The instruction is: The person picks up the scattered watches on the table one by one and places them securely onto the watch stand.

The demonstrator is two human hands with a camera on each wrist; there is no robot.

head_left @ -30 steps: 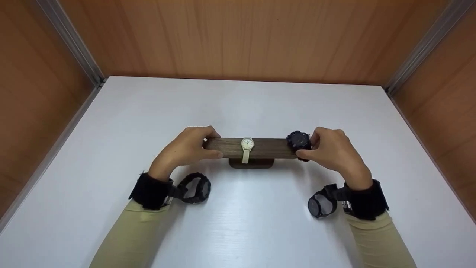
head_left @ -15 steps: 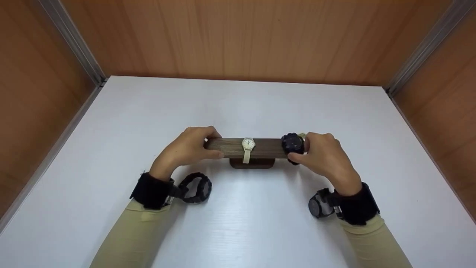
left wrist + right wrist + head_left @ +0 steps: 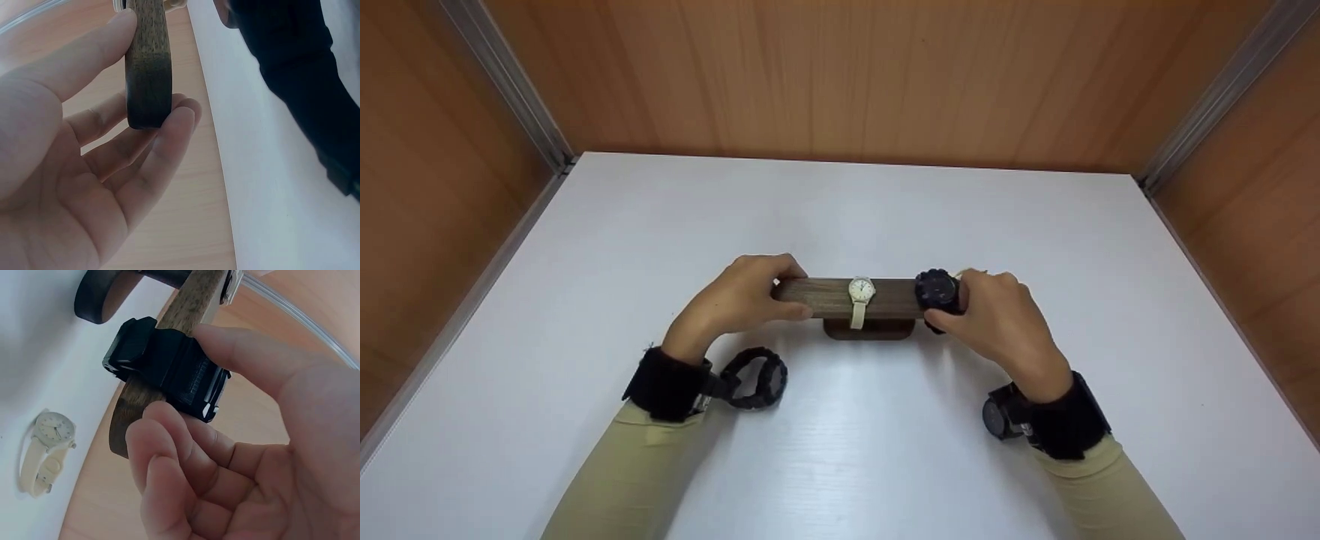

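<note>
Black watch (image 3: 937, 290) on the wooden bar (image 3: 829, 298), gripped by right hand (image 3: 997, 322); left hand (image 3: 735, 300) holding bar's end. White watch (image 3: 859, 292) already hung; settling left.

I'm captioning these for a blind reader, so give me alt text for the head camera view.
Two hands work at a dark wooden bar on a white table: the left hand grips its left end, and the right hand holds a black watch strapped around the bar near its right end. A cream watch hangs at the middle.
</note>
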